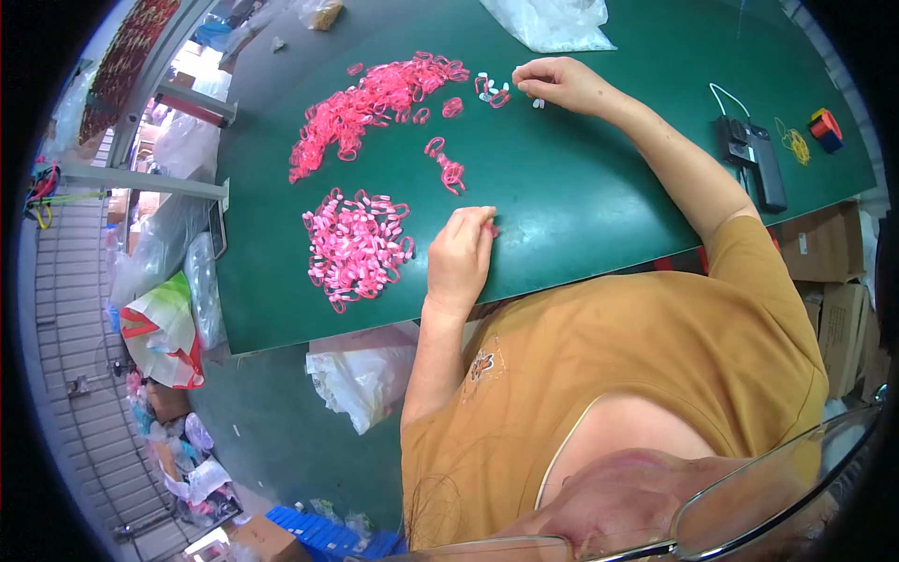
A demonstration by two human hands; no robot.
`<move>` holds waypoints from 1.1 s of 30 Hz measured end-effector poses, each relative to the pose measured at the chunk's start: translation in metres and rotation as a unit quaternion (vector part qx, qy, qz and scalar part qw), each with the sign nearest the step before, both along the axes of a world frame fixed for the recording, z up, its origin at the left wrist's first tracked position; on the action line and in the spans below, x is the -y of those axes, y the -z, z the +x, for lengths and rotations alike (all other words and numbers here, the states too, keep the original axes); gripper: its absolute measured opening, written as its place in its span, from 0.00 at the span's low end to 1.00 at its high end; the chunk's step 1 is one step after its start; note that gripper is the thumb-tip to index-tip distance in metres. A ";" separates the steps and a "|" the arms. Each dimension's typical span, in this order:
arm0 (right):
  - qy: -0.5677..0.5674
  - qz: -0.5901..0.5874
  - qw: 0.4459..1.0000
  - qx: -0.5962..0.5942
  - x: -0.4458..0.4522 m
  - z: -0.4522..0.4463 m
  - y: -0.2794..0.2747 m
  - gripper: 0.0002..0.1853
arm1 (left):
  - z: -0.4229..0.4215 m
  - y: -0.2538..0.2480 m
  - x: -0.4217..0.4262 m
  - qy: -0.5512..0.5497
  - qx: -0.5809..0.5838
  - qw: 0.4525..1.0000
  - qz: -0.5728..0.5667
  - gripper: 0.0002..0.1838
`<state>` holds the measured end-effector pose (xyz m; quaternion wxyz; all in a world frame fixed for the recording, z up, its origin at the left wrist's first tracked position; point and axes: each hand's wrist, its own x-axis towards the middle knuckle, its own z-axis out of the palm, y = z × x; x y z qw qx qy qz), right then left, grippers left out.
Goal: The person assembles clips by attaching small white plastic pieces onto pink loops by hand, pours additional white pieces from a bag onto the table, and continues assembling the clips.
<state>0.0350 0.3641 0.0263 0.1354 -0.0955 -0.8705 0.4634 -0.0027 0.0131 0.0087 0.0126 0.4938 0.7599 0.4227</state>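
At left, the mixed pile (358, 251) of pink loops with pale parts lies nearer you on the table (581, 211). The loop pile (384, 96), all red-pink, spreads beyond it. The gap between them appears to keep the two kinds from mixing. Both lie to the left of your left hand (457, 258), the mixed pile being the nearer.

A small cluster (448, 169) of loops lies apart from both piles, just ahead of the left hand and slightly left of it. This placement probably keeps a few loops within short reach.

Left hand: fingers curled in, thumb closed against them, wrist near the table edge. A trace of red shows at the fingertips; it appears to be a loop (495, 227), pinched there to keep it steady. The fingers hide the rest.

Right of the cluster and farther out, white bits (485, 86) lie among a few loops, just beside your right hand (573, 86) on its left. They are likely set there for short finger travel.

Right hand: fingers bent, thumb and forefinger close together, palm down. More white bits show directly below the fingers. Whether the fingers grip one, you cannot tell from this view.
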 end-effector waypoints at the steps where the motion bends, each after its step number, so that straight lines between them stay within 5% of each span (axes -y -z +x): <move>1: 0.012 0.067 0.998 -0.002 -0.004 0.000 0.001 0.14 | -0.003 0.001 0.001 0.009 -0.045 0.999 0.000 0.07; 5: 0.035 0.228 0.973 0.019 -0.029 -0.003 -0.006 0.15 | -0.003 0.007 0.001 0.015 -0.123 0.992 0.020 0.13; 8: 0.033 0.290 0.956 0.044 -0.046 -0.012 -0.002 0.15 | 0.006 0.008 0.006 -0.038 -0.054 0.997 0.029 0.11; 19: -0.009 0.383 0.917 0.115 -0.012 -0.053 0.012 0.13 | 0.013 0.007 0.024 -0.017 -0.010 0.999 0.044 0.08; 28: -0.030 0.413 0.909 0.043 0.007 -0.029 -0.015 0.11 | 0.016 0.000 0.031 -0.025 0.001 0.999 0.038 0.08; 33: -0.179 0.432 0.880 -0.083 0.080 0.042 -0.032 0.08 | 0.020 0.004 0.036 -0.017 -0.014 0.998 0.062 0.11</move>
